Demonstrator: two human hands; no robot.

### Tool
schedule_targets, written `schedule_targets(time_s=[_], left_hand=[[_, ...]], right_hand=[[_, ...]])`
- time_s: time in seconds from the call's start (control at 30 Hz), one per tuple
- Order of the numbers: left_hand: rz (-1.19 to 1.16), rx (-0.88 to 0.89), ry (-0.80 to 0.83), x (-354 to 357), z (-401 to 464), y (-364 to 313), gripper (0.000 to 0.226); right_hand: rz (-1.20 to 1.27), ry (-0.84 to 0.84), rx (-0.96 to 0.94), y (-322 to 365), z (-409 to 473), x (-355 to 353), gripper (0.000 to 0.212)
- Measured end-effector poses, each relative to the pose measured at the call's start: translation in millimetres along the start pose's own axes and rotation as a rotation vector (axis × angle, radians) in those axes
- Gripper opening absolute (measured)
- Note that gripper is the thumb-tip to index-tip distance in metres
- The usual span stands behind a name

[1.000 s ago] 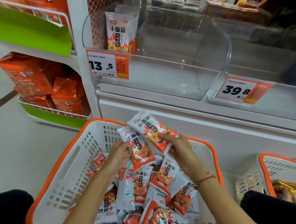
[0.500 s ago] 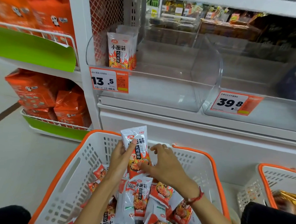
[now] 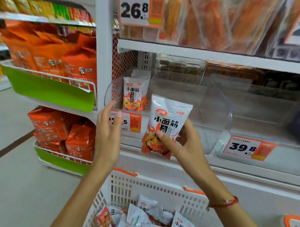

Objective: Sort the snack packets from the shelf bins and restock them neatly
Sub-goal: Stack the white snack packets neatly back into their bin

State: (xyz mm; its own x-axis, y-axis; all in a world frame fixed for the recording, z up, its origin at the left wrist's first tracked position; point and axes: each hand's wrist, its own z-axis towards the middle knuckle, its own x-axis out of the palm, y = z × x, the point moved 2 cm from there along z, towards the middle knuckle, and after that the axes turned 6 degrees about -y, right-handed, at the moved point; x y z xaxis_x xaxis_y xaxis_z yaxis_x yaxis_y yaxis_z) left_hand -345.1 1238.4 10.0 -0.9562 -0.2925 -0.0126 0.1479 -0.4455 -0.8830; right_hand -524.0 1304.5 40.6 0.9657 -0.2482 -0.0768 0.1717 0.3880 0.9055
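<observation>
A pale tiled shop floor (image 3: 15,185) is being shown across the lower left of the frame, with white shelving (image 3: 199,54) filling the centre and right. At left, a side rack with green panels (image 3: 49,91) is being filled by orange bags (image 3: 50,59) on two levels.

In the middle of the frame, a clear plastic bin (image 3: 213,115) is being occupied only at its left end, where a short row of upright snack packets (image 3: 134,94) is standing against the mesh side. A price tag reading 39.8 (image 3: 245,148) is being displayed on the neighbouring bin at right, and a tag reading 26.8 (image 3: 141,9) at the top, under long orange-wrapped goods.

A single packet (image 3: 166,124) is being held upright in front of the bin's lip, just right of the standing row; it is being pinched by the right hand (image 3: 187,145), thumb across its printed front and fingers behind. The left hand (image 3: 107,134) is being held up beside it, fingers straight and loosely spread, holding nothing.

At the bottom centre, a white basket with an orange rim (image 3: 160,186) is being shown with more of the same packets (image 3: 142,216) heaped loosely inside.
</observation>
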Motion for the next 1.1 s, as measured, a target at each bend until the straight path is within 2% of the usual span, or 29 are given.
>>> schedule_targets(time_s=[0.1,0.17,0.23,0.47,0.73,0.8,0.87,0.93,1.03,1.1], left_hand=[[0.381,0.229,-0.025,-8.5,37.4,9.6,0.068],[0.493,0.238,0.051,-10.1,52.2,15.8,0.085],[0.561,0.238,0.117,-9.9,60.1,22.2,0.091],[0.549,0.277,0.101,-12.4,65.1,35.2,0.092],[0.524,0.256,0.123,-11.8,63.4,31.5,0.089],[0.535,0.268,0.127,-11.9,63.6,32.2,0.088],[0.526,0.272,0.128,-11.6,63.5,32.4,0.086],[0.512,0.271,0.128,-11.0,63.2,32.3,0.086],[0.515,0.263,0.121,-10.9,63.0,33.3,0.087],[0.523,0.263,0.113,-11.0,63.8,35.2,0.087]], right_hand=[[0.088,-0.044,-0.061,20.4,42.6,10.4,0.037],[0.119,-0.055,-0.04,23.7,72.6,20.4,0.033],[0.094,-0.028,0.004,20.9,101.3,31.6,0.034],[-0.227,0.132,0.293,-34.5,174.7,77.4,0.046],[-0.534,0.196,0.36,-59.5,202.3,100.8,0.057],[-0.576,0.155,0.281,-57.0,201.7,97.8,0.064],[-0.639,0.099,0.101,-50.2,200.1,92.9,0.07],[-0.691,0.111,-0.02,-46.7,199.8,90.0,0.074],[-0.742,0.165,-0.061,-44.7,202.1,88.3,0.069],[-0.744,0.138,-0.109,-43.2,202.8,88.6,0.06]])
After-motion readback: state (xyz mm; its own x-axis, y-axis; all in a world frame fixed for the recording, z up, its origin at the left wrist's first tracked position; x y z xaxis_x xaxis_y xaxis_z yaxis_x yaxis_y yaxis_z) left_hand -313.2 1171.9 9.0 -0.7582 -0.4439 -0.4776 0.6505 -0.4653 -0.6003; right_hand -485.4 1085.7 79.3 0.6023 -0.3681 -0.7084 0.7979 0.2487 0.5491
